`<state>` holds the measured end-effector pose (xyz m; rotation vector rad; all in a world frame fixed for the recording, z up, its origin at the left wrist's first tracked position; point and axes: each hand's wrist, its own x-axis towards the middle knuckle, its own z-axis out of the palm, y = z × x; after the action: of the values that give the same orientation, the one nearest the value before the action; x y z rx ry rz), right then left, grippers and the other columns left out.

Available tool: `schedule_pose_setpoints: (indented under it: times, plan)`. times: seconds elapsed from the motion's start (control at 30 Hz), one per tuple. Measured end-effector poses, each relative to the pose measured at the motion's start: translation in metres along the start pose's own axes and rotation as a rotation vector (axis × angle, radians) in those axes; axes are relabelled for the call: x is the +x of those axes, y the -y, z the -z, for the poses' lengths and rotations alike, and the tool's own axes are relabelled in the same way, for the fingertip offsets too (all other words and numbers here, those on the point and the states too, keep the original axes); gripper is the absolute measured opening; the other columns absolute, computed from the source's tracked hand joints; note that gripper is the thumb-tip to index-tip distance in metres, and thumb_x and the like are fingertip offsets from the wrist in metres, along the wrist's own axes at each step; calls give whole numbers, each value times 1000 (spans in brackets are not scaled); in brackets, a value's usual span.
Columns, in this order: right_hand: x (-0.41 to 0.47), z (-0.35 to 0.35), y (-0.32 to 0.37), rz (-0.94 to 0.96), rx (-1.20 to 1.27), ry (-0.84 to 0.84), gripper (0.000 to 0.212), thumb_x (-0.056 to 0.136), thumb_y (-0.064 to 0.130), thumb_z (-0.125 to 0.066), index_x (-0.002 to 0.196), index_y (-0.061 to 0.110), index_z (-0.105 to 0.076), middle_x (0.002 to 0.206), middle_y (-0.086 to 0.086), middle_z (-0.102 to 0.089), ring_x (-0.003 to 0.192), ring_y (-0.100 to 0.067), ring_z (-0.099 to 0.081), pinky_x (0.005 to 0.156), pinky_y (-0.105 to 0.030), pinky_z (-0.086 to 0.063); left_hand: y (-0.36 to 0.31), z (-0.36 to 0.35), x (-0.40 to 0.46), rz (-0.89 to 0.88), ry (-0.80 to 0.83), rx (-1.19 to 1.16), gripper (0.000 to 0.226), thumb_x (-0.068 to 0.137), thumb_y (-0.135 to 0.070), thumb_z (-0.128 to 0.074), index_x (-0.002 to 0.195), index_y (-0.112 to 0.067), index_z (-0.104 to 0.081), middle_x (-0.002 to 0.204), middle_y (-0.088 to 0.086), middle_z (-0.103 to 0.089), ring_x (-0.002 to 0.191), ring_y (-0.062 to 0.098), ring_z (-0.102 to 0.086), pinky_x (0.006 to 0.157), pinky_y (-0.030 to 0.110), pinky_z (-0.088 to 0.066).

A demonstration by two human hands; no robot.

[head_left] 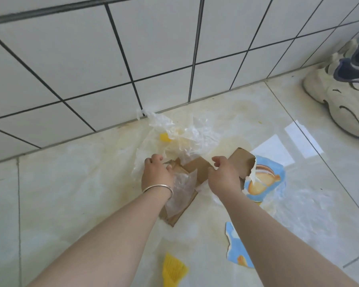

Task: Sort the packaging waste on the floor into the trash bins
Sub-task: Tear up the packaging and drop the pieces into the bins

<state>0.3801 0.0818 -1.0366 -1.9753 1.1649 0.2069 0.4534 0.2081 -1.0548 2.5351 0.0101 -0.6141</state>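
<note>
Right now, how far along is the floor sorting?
Nothing looks binned; no bin is in view. In hand: the left hand and right hand both grip the torn cardboard. Left on the floor: clear plastic, two blue scraps and a yellow scrap.

Wall (75, 65): clad in white rectangular tiles w/ dark grout lines; a dark band is seen along the top left. Floor (75, 183): glossy pale marble-look tiles, yellowish staining near the wall joint. Bright rectangular reflections (294, 139) are shown on the floor at right, approx. window-shaped. A cream sneaker (344, 94) w/ navy trim is seen at far right.
</note>
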Motion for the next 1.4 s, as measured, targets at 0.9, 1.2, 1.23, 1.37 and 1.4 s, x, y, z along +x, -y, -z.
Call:
schedule_pose_setpoints:
  times: [0.9,1.2,1.23,1.37,1.4]
  plan:
    - [-92,18,-61,58,488,47,28,92,6,-51,93,33,-53,91,11,-60,77,-8,-58,70,-22,-51,11,28,-66,-207,404,-171,11,77,-15,-70,86,-11,-66,76,3,-64,71,19,-57,69,29,-46]
    - [-121,50,-123,-199,208,-159,37,94,12,-37,122,24,-57,70,6,-50,62,-12,-50,57,-26,-42,-10,25,-107,-242,146,-250,8,81,-22,-67,84,-15,-64,66,0,-58,69,24,-54,58,28,-40]
    - [-119,52,-127,-209,153,-131,39,94,13,-36,126,25,-55,70,6,-51,64,-16,-51,61,-29,-45,-12,22,-108,-212,156,-268,9,82,-23,-66,86,-16,-64,72,2,-62,73,25,-58,60,28,-41]
    - [-108,64,-145,-231,107,-100,45,94,14,-35,135,29,-49,65,5,-50,76,-21,-51,69,-32,-46,-17,5,-108,-123,185,-299,17,84,-26,-64,97,-16,-65,93,7,-69,89,28,-64,73,30,-46]
    - [-106,67,-148,-242,101,-100,46,94,15,-36,136,29,-46,65,3,-50,76,-22,-51,67,-30,-45,-18,-2,-108,-109,205,-280,19,85,-27,-63,100,-15,-65,97,8,-70,91,29,-64,75,31,-47]
